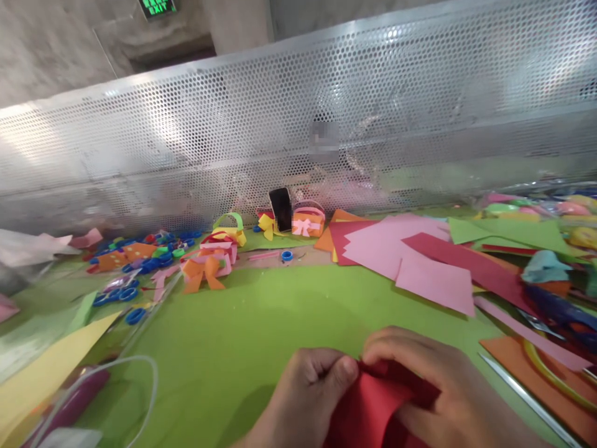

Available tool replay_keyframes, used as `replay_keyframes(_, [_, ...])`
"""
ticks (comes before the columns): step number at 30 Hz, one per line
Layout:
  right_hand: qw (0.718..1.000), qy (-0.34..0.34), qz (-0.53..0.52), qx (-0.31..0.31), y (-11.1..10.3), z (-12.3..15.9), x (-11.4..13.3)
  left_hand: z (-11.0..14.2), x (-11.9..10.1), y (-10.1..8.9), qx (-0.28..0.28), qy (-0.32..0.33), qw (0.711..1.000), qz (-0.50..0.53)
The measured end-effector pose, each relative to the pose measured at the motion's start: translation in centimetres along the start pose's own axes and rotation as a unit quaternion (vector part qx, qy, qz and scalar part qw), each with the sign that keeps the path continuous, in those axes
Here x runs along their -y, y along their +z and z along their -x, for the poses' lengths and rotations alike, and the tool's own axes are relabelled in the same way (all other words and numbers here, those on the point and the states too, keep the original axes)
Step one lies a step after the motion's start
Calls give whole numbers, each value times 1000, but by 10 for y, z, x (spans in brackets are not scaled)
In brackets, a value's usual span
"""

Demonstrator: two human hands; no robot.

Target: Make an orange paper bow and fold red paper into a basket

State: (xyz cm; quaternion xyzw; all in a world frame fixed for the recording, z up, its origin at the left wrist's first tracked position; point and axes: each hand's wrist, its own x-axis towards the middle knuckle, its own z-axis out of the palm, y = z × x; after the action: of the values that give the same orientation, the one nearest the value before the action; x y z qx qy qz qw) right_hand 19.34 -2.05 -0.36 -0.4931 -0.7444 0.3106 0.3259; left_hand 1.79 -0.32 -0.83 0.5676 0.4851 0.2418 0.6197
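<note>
Near the bottom of the head view, a red sheet of felt or paper [361,410] is bent and held between both hands. My left hand [308,392] pinches its upper edge, thumb pressed against the curled fingers. My right hand [433,379] grips the same piece from the other side, with fingers bent over the top edge and partly inside the fold. The lower part of the piece is cut off by the frame. Beneath both hands lies the green table surface [261,317].
At right lie pink sheets [396,242], an orange sheet [541,373] and scissors with dark blue handles [564,317]. Small bow-trimmed paper baskets [205,270] and a phone [280,210] stand at the back before a perforated metal panel [261,137]. Blue-handled scissors [116,294] and a white cable [153,386] lie left.
</note>
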Motion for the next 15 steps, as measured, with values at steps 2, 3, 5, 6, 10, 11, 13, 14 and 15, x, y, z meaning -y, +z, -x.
replay_keyframes(2, [1000,-21,-7,-17,0,1,0,0,0,1,2,1,1000,4])
replay_keyframes(3, [999,-28,-12,-22,1,1,1,0,-1,1,3,4,1000,5])
replay_keyframes(5, [999,-24,-25,-24,1,2,1,1,-2,1,7,11,1000,3])
replay_keyframes(6, [999,-12,-35,-23,1,2,1,2,-2,1,8,14,1000,-1])
replay_keyframes(10, [997,22,-66,-11,0,1,2,3,-3,2,6,12,1000,-3])
replay_keyframes(11, [998,21,-66,-3,-1,1,2,2,-3,2,2,8,1000,-9])
replay_keyframes(13, [999,17,-50,11,-2,2,2,2,-4,1,-3,1,1000,-30])
replay_keyframes(14, [999,15,-38,14,-2,2,2,2,-4,1,-4,1,999,-44])
replay_keyframes(15, [1000,14,-25,11,-2,3,2,3,-4,1,-2,3,998,-58])
